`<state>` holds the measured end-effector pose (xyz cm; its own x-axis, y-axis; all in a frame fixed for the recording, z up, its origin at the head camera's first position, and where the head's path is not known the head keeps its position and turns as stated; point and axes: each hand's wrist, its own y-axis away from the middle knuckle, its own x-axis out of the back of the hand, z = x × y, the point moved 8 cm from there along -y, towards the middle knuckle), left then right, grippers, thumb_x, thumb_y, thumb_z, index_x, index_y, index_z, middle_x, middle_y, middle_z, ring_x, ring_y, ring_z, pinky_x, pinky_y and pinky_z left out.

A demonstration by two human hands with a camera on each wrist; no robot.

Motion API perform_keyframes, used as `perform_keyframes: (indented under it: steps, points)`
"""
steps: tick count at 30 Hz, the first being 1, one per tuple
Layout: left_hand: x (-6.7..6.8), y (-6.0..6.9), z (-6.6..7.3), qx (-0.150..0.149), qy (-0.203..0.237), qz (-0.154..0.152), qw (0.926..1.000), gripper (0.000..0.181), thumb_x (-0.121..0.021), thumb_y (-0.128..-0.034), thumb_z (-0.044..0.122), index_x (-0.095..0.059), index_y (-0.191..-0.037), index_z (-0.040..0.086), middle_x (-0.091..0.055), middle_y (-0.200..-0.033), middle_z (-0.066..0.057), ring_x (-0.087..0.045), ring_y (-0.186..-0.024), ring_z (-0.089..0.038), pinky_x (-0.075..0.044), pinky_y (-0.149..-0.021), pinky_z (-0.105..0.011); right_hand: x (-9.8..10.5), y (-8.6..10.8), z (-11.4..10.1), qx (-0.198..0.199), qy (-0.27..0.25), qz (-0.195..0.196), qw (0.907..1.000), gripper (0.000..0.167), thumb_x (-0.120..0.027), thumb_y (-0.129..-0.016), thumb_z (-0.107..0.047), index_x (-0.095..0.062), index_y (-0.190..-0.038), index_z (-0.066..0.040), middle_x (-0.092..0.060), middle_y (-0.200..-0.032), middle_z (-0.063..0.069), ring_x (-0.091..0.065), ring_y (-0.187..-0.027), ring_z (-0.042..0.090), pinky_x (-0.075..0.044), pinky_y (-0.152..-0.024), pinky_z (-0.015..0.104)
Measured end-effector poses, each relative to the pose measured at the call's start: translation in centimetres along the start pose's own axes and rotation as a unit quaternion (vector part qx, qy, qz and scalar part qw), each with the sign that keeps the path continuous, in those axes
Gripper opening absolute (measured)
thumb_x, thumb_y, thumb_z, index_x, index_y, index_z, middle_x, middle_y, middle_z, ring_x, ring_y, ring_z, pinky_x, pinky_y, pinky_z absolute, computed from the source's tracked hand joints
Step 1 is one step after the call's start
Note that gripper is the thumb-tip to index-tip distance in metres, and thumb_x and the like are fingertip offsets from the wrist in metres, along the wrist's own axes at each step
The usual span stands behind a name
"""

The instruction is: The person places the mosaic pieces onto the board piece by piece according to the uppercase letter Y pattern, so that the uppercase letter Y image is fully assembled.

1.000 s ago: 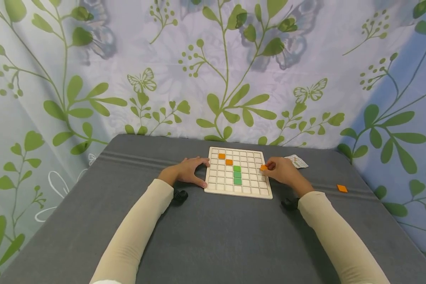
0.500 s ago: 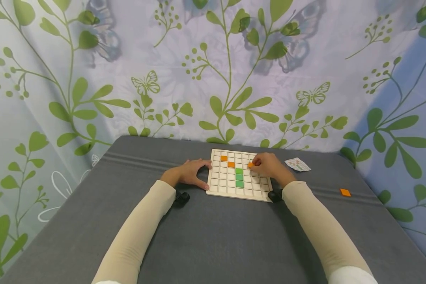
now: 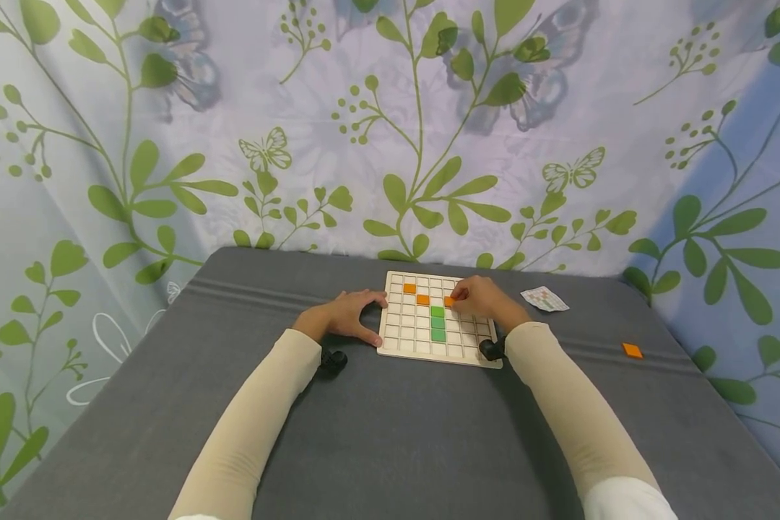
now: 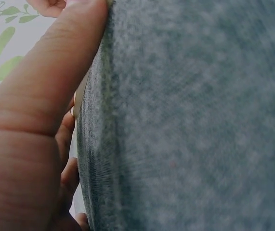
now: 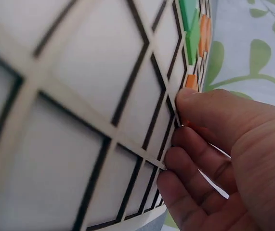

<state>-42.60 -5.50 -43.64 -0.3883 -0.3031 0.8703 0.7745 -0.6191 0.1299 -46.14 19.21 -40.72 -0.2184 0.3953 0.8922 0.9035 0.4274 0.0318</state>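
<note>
A pale square grid board [image 3: 406, 321] lies on the table. Its cells hold two orange tiles [image 3: 422, 300] on a diagonal and a short column of green tiles [image 3: 438, 323]. My right hand [image 3: 484, 297] pinches another orange tile [image 3: 449, 302] over the board, up and right of the green column; in the right wrist view that tile [image 5: 191, 81] shows at the thumb tip. Whether it sits fully in a cell I cannot tell. At the board's left edge, my left hand [image 3: 347, 315] touches the side with spread thumb and fingers. The left wrist view shows mostly its thumb [image 4: 45, 82].
One loose orange tile [image 3: 633, 350] lies far right on the grey-covered table [image 3: 390, 433]. Behind the right hand is a small printed card [image 3: 546, 299] with a coloured grid pattern. A leaf-patterned curtain [image 3: 338, 159] hangs along the table's back edge.
My right hand has carried the orange tile leftward from the board's right edge to a spot near the top of the green column. The left hand stays at the left edge.
</note>
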Motion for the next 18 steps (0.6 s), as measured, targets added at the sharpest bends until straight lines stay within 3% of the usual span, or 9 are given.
perform_keyframes:
  steps: [6, 18]
  points:
    - [0.03, -0.14, -0.06, -0.007, 0.003, -0.001, 1.0000, 0.078, -0.083, -0.0817, 0.051, -0.049, -0.143, 0.018, -0.029, -0.164, 0.000, -0.020, -0.151, -0.025, -0.007, -0.118, -0.063, 0.15, 0.28, -0.12, -0.026, -0.004, -0.016, 0.9995, 0.022, -0.074, -0.094, -0.015, -0.074, -0.114, -0.005, -0.070, -0.106, 0.008, -0.065, -0.095, 0.026, -0.055, -0.081, 0.042]
    - [0.15, -0.08, -0.10, 0.000, 0.006, -0.002, 1.0000, 0.077, -0.084, -0.0809, 0.050, -0.049, -0.142, 0.017, -0.029, -0.164, -0.001, -0.020, -0.151, -0.026, -0.005, -0.118, -0.063, 0.31, -0.06, 0.14, -0.127, -0.021, -0.018, 0.9915, 0.024, -0.077, -0.093, -0.015, -0.077, -0.116, -0.008, -0.070, -0.113, 0.009, -0.064, -0.101, 0.028, -0.053, -0.088, 0.044]
